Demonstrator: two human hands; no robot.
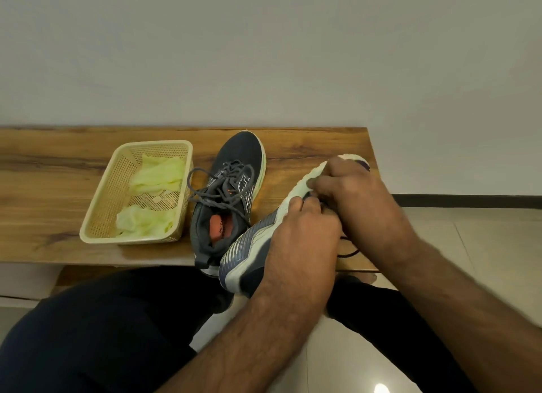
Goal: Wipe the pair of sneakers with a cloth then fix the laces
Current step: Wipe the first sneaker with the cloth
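Grey sneaker (252, 246) tilted; both hands (299, 234) (352, 193) pinch its mostly hidden lace (349, 252).

Both forearms reach forward, left hand (305, 234) and right hand (356, 199) close together, fingers curled.

We see a table (58, 170) of grained, faintly glossy wood. On it, the basket (99, 214) is perforated cream plastic holding thin crinkled cloths (159, 172). Beside the basket, the sneaker (234, 170) shows matt dark mesh fabric; the floor (484, 231) is glossy tile.
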